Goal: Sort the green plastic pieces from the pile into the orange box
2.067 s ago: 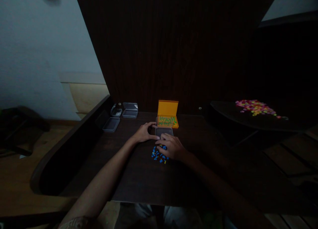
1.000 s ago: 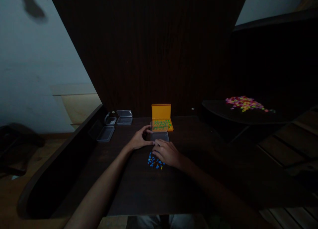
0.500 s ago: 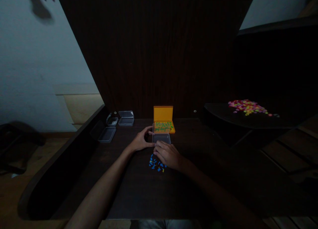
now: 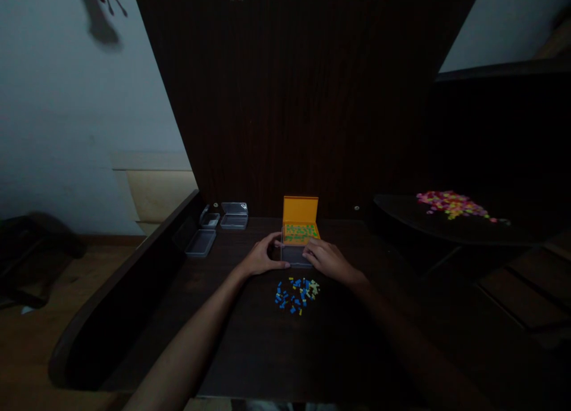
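Fingers of the right hand [image 4: 328, 259], loosely curled, contents hidden, have moved from the lower-centre coloured pieces [image 4: 304, 294] over the mid-frame clear box [image 4: 292, 256], suggesting placement, while the left hand [image 4: 260, 256] braces it between parted thumb and fingers.

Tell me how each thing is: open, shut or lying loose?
Orange box: open, green pieces inside.
Middle clear box: open.
Back left clear box: standing open.
Front left clear box: seems open.
Small clear box: open.
Blue, yellow and pale pieces: scattered loose.
Colourful pieces: heaped loose.
Left hand: curled at middle clear box.
Right hand: bent, grip unclear.
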Available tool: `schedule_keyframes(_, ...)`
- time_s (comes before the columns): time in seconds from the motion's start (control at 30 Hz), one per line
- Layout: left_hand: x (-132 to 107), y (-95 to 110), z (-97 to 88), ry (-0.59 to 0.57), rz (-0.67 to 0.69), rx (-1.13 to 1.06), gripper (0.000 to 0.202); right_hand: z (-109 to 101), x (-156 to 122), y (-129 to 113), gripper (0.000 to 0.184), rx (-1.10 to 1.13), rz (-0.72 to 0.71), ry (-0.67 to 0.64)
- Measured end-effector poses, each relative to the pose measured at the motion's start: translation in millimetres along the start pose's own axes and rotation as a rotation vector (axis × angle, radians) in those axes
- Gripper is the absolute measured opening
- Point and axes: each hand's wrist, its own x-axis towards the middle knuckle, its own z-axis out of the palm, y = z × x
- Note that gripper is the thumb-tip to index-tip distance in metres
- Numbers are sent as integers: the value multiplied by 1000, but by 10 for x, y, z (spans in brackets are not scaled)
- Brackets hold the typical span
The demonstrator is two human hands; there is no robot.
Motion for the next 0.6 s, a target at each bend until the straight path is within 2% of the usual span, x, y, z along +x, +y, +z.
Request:
schedule_keyframes(0.1, -1, 3, 3, 6, 4, 0, 89, 6, 65, -69, 21, -31, 70, -62)
schedule_keyframes(0.27, -2, 14, 5, 4, -3, -12, 89, -63, 115, -165, 23, -28, 130, -90)
schedule_keyframes(0.43, 2, 31, 1, -6, 6, -7, 89, -96, 74, -130, 23, 7, 129, -114)
schedule_keyframes(0.6, 2, 45, -4, -12, 6, 7, 87, -90, 39, -110, 24, 11, 211, -99)
